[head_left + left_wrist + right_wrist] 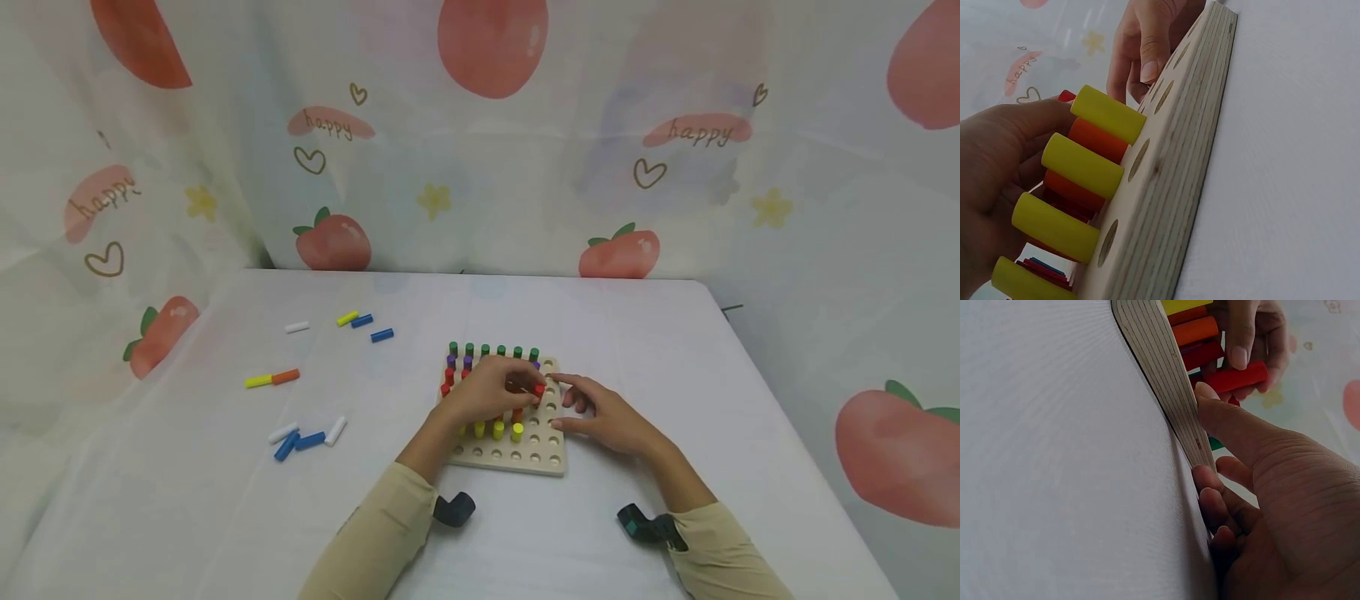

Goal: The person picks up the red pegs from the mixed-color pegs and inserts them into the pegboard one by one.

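Observation:
A wooden pegboard [543,467] lies on the table with rows of green, purple, red, orange and yellow pegs standing in its holes. Above its right part, my left hand [491,390] pinches a red peg [1238,376] between thumb and fingers; whether the peg's lower end sits in a hole is hard to tell. My right hand [611,417] holds the board's right edge, its thumb [1210,394] at the upper rim and other fingers bent against the side. Yellow pegs [1082,165] stand close to my left hand. That hand hides several pegs in the head view.
Loose pegs lie on the white table [225,517] left of the board: white [297,327], blue [382,335], an orange one [286,377] end to end with a yellow one [258,381], and a cluster of white and blue [310,441]. A printed curtain [510,183] hangs behind.

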Demonstrator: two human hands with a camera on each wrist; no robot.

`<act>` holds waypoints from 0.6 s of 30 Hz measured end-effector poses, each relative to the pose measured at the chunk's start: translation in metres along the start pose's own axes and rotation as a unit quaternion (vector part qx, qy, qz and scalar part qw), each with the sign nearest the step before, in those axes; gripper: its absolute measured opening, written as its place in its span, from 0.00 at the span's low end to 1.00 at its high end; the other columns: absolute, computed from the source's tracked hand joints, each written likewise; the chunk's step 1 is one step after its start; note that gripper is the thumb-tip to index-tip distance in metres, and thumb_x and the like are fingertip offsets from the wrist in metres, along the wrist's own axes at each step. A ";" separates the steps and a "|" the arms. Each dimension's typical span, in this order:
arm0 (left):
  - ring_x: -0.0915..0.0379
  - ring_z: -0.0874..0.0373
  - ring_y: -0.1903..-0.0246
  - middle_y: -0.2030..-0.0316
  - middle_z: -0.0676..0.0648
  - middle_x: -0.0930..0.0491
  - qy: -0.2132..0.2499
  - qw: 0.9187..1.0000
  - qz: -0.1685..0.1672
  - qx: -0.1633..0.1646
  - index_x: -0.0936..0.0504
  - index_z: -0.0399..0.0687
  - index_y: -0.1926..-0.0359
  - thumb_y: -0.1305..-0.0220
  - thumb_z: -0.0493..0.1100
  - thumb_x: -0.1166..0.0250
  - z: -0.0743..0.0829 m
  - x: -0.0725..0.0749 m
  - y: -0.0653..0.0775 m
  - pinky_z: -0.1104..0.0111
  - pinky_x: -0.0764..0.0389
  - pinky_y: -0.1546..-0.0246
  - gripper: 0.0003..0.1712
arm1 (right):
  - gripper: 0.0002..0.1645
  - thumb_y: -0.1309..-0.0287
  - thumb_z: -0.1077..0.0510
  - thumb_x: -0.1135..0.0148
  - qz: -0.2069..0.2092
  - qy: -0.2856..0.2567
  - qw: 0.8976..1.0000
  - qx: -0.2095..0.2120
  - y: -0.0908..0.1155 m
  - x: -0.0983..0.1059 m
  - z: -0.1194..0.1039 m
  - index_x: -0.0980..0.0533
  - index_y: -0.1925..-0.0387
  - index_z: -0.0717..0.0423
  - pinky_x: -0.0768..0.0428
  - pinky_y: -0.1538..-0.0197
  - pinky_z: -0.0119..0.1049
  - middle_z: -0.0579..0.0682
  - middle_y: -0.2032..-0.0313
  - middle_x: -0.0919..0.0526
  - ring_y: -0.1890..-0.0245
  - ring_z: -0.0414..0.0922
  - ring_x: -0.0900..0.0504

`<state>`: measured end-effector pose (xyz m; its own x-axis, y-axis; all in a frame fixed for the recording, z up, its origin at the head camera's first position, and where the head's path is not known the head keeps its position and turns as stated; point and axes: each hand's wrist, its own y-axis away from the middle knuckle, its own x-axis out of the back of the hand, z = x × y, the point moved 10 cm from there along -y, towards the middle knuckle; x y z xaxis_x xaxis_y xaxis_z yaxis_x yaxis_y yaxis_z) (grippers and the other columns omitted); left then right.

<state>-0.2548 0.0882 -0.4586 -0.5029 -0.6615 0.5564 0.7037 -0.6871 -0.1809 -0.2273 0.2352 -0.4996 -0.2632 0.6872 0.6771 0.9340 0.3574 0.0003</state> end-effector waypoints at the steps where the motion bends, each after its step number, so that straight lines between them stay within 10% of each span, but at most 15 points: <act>1: 0.20 0.68 0.59 0.60 0.58 0.15 -0.001 1.000 0.003 0.003 0.13 0.46 0.51 0.34 0.34 0.28 -0.001 0.001 0.000 0.74 0.20 0.53 0.12 | 0.44 0.41 0.45 0.24 -0.001 0.000 1.000 0.002 -0.001 -0.001 -0.001 0.31 0.28 0.51 0.30 0.60 0.38 0.46 0.58 0.25 0.59 0.46 0.28; 18: 0.21 0.67 0.62 0.63 0.59 0.16 -0.035 0.998 0.021 0.048 0.12 0.48 0.53 0.36 0.37 0.25 -0.006 0.004 0.003 0.74 0.20 0.55 0.11 | 0.43 0.41 0.46 0.23 0.002 -0.001 1.000 0.003 0.001 0.000 -0.002 0.31 0.28 0.51 0.30 0.60 0.38 0.46 0.57 0.25 0.59 0.47 0.28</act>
<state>-0.2579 0.0818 -0.4619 -0.4389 -0.6637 0.6057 0.7694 -0.6258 -0.1281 -0.2263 0.2342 -0.4979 -0.2607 0.6892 0.6761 0.9332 0.3592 -0.0063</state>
